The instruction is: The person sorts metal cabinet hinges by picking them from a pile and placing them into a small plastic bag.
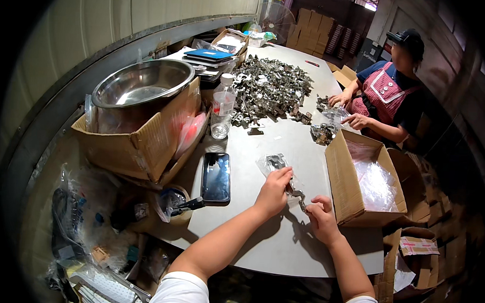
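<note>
Over the near part of the table, my left hand point(275, 192) is closed on a small clear plastic bag point(265, 162) with a dark metal piece showing inside it. My right hand point(323, 215) pinches the near end of a shiny metal hinge point(300, 199), its fingers curled in. The hinge's far end reaches to the bag beside my left fingers; how far it sits inside cannot be made out. Beyond my hands spreads a large heap of similar metal hinges point(269, 87).
An open carton of clear plastic bags point(341, 175) stands at right. At left are a black phone point(216, 177), a plastic bottle point(222, 110) and a carton point(139, 152) bearing a steel basin point(142, 87). Across the table, a co-worker point(388, 93) in a checked apron handles parts.
</note>
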Available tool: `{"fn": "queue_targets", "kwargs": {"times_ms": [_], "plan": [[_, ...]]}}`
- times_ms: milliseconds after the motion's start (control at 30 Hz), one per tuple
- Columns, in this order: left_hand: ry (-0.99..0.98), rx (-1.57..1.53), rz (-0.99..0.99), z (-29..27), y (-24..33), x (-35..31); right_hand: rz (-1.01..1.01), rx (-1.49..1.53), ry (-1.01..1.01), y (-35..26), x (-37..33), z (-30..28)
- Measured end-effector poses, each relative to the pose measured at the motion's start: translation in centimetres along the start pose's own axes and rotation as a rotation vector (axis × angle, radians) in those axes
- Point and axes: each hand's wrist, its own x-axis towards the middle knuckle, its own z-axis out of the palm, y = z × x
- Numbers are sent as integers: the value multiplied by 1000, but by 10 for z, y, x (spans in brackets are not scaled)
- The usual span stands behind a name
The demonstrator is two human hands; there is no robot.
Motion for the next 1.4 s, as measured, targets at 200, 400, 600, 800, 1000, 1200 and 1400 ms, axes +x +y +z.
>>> {"fn": "queue_targets", "kwargs": {"times_ms": [200,400,600,800,1000,1200,1400], "plan": [[-164,190,155,-7,28,-3,643,987,258,3,23,26],[-106,185,136,-5,28,-4,549,593,227,14,29,56],[-166,189,123,-8,30,-4,-294,-595,351,16,46,45],[-286,358,32,3,24,-20,-164,-866,-27,24,43,52],[-330,661,-180,-42,47,2,-53,-454,-55,6,45,26],[-217,416,153,-74,40,22,-102,-480,126,21,56,7],[-143,-26,215,-79,58,31,-49,-210,125,1,56,-44]]}}
